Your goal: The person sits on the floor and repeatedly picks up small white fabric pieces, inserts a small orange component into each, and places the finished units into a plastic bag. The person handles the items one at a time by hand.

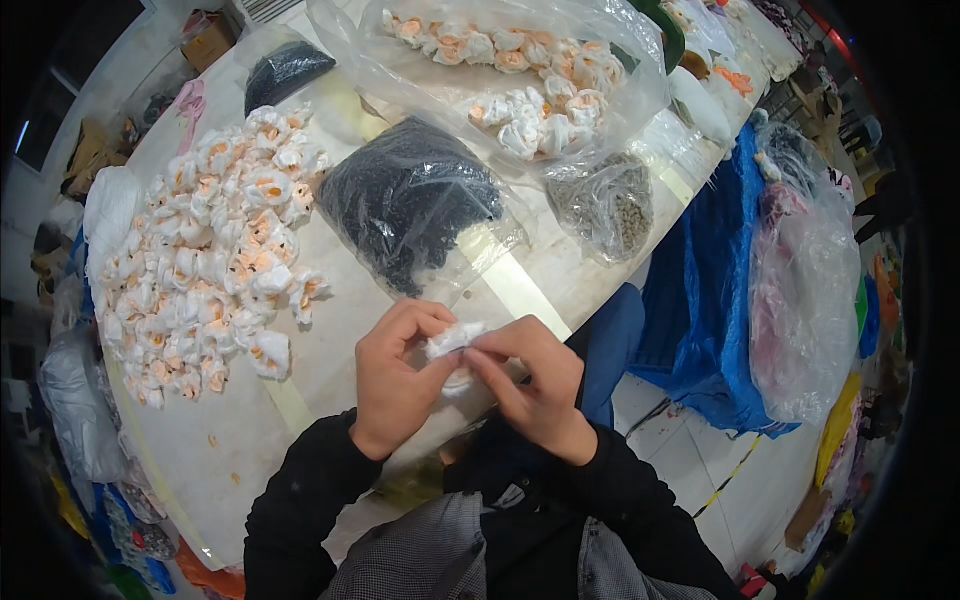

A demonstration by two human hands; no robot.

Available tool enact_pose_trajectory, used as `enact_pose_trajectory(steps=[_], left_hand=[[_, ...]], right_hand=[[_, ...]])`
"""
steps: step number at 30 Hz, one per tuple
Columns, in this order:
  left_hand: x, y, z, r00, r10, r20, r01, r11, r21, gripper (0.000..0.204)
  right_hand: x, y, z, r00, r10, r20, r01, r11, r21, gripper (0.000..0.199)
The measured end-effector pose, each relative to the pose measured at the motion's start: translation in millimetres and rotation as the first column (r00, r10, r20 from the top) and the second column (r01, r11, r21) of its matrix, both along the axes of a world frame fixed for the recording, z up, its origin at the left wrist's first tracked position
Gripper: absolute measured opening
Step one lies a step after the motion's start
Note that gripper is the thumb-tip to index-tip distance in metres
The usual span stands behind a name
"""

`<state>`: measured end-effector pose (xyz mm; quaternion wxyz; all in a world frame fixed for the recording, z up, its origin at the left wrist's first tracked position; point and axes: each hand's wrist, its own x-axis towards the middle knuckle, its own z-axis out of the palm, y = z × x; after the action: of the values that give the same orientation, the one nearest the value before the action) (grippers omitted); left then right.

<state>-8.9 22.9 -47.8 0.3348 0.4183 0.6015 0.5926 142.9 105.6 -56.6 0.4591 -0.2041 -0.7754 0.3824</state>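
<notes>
White fabric flower [455, 345] sits pinched between both hands just above the near edge of the table [330, 350], one piece in work right now. Left hand [395, 375] cups it from the left with thumb and fingers closed on the petals; right hand [535, 385] comes in from the right, fingertips pressed onto the same flower, so both hands are closed on it and touching each other. Cannot tell what part is being fitted, the flower is mostly hidden by the fingers. Judging progress: large pile of white and orange flowers [215, 255] lies on the table to the left, well apart from the hands, which looks like finished output, so a good share seems done. Supply is still heavy: clear bag of small black parts [410, 200] sits just beyond the hands, near full; smaller clear bag of grey-green parts [610, 205] to its right; another dark bag [285, 70] at the far left. Big clear bag of white and orange flowers [520, 80] lies at the far side, cannot tell if those are finished or waiting. So my read is mid-run, many made, lots of stock left. Blue plastic sheet [710, 290] and a clear sack [805, 290] hang off the right of the table.
</notes>
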Motion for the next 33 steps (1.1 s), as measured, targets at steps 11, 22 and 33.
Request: enact_pose_trajectory(steps=[11, 22, 33], left_hand=[[-1, -3, 21, 0.961, -0.017, 0.274, 0.08, 0.972, -0.22, 0.012], [2, -7, 24, 0.9, -0.107, 0.422, 0.183, 0.972, -0.144, 0.015], [5, -7, 25, 0.874, -0.135, 0.467, 0.212, 0.97, -0.116, 0.02]], right_hand=[[13, -3, 12, 0.999, 0.017, -0.029, -0.019, 0.997, -0.08, 0.022], [19, -2, 18, 0.995, 0.063, -0.074, -0.071, 0.992, -0.108, 0.019], [23, -7, 15, 0.995, 0.068, -0.069, -0.079, 0.982, -0.169, 0.018]])
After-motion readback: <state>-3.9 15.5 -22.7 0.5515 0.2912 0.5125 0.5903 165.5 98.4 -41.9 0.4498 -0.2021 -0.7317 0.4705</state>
